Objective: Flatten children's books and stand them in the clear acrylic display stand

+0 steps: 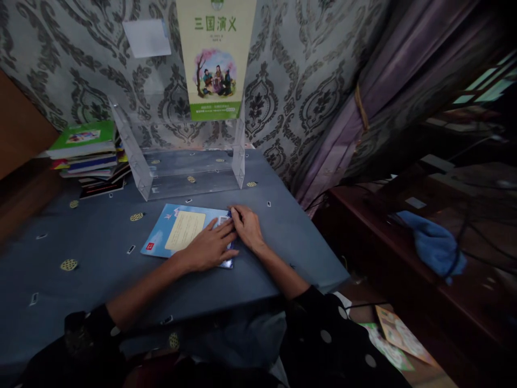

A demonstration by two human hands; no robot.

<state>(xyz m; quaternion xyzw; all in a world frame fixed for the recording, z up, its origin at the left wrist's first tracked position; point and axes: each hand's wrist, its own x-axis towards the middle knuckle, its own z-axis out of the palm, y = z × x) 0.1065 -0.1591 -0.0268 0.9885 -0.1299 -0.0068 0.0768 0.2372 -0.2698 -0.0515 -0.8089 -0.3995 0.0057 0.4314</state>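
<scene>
A thin book with a blue cover and a pale yellow text panel [186,229] lies flat on the table. My left hand [210,248] rests palm down across its right part, fingers stretched out and slightly spread. At the book's upper right edge is my right hand [248,226], its fingers bent and closed on the edge near the corner. The left fingertips nearly meet the right hand. Part of the cover, including some of a white barcode label [223,220], is hidden beneath the fingers.
Behind the book stands a clear acrylic rack [135,156], with a green and cream book [218,70] upright at its top. A stack of books [91,156] sits at the back left. Beyond the blue table cover [278,242], a dark cabinet [363,231] holds a blue cloth [432,242].
</scene>
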